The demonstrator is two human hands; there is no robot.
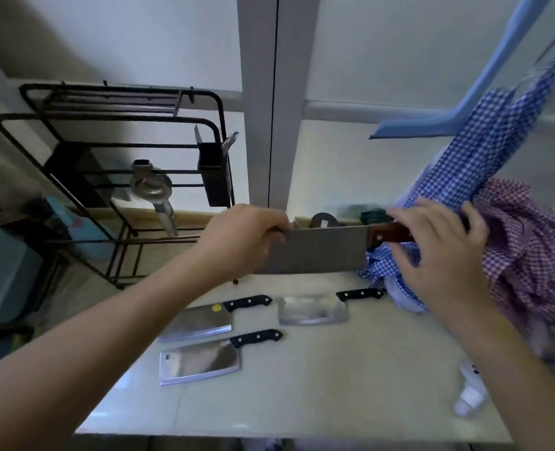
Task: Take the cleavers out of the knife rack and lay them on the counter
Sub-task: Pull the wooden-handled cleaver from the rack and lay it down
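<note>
I hold a wood-handled cleaver (321, 252) level above the counter (334, 385). My left hand (246, 239) grips the far end of its blade, and my right hand (442, 252) is closed around its brown handle. Three black-handled cleavers lie flat on the counter below: one at the left (201, 320), one to the right of it (312, 309), and one nearer me (201, 361). The black wire knife rack (116, 177) stands at the back left, with no cleaver visible in it.
A metal utensil (154, 190) hangs on the rack, beside a black holder (212, 174). Blue checked cloth (484, 141) and purple checked cloth (536, 255) hang at the right, close to my right hand. A white bottle (469, 395) lies near the counter's right edge.
</note>
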